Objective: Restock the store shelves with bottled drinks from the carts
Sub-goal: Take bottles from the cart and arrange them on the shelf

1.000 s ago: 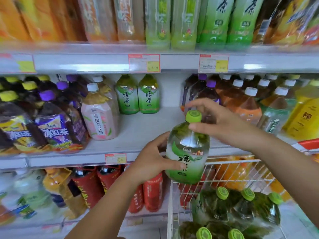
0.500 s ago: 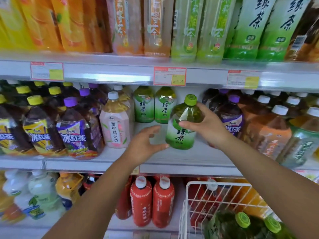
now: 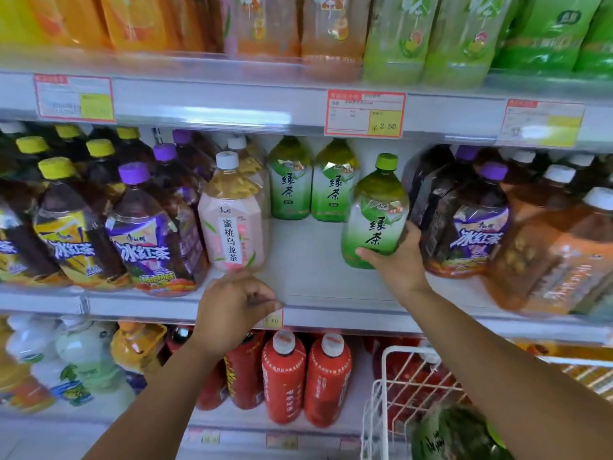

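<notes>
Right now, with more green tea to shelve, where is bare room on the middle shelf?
Bare shelf lies between the peach oolong bottle and the green tea bottle in the right hand, before two rear green teas. Iced-tea bottles crowd both sides.

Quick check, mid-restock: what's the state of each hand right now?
Left hand: closed, fingers curled, holding nothing.
Right hand: holding the green tea bottle by its lower body.
</notes>
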Motion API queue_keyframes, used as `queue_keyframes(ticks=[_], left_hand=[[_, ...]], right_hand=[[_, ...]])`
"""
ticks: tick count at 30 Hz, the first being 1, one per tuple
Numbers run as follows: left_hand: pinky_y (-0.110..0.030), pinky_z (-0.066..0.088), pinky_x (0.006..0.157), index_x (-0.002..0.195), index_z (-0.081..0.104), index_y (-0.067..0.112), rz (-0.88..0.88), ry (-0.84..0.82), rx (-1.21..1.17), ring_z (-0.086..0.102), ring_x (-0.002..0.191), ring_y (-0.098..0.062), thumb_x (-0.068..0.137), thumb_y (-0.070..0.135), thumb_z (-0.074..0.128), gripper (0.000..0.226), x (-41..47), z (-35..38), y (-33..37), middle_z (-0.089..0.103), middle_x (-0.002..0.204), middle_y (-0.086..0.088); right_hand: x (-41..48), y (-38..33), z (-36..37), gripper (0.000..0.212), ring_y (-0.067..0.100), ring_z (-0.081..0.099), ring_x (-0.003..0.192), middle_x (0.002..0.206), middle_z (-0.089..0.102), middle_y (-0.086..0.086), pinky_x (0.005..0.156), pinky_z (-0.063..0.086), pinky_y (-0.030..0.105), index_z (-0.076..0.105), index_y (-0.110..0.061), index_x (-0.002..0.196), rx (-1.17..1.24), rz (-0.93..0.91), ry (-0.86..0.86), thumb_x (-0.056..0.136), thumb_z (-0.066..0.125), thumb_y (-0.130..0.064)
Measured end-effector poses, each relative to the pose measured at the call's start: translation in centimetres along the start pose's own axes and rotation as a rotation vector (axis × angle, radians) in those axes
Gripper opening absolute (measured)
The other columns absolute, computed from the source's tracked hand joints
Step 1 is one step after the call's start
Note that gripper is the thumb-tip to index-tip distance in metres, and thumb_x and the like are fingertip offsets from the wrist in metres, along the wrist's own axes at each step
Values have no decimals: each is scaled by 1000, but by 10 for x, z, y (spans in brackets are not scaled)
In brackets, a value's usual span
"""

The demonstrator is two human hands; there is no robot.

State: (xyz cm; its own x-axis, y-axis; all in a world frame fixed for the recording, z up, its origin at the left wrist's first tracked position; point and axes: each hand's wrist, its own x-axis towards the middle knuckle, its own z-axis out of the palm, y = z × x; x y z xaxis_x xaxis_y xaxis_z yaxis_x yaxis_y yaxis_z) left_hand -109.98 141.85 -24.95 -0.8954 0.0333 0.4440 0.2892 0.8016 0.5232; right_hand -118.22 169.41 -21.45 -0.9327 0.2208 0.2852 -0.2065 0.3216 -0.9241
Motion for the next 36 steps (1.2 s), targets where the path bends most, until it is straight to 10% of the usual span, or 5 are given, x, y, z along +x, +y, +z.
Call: queue_keyframes(ticks=[9, 22, 36], left_hand=[[-30, 49, 68, 70, 69, 37, 65, 19, -45, 55, 77, 3, 72, 61, 61, 26, 2, 1, -4, 57, 70, 24], [-43, 48, 72, 73, 70, 37, 53, 11, -80, 57, 81, -4, 73, 61, 62, 26, 2, 6, -11, 61, 73, 19], [-42, 50, 71, 73, 69, 42, 17, -21, -82, 60, 79, -5, 71, 63, 63, 22, 1, 5, -11, 64, 77, 17]], right_hand=[[50, 18, 11, 90, 28, 52, 120, 133, 52, 11, 102, 43, 38, 39, -21, 140, -167, 77, 111, 64, 86, -32], [104, 28, 23, 79, 24, 54, 118, 131, 57, 8, 92, 37, 21, 34, -12, 140, -154, 103, 161, 76, 80, -19], [132, 31, 33, 82, 35, 53, 122, 133, 55, 18, 104, 43, 41, 32, -5, 134, -263, 217, 133, 75, 79, -38]])
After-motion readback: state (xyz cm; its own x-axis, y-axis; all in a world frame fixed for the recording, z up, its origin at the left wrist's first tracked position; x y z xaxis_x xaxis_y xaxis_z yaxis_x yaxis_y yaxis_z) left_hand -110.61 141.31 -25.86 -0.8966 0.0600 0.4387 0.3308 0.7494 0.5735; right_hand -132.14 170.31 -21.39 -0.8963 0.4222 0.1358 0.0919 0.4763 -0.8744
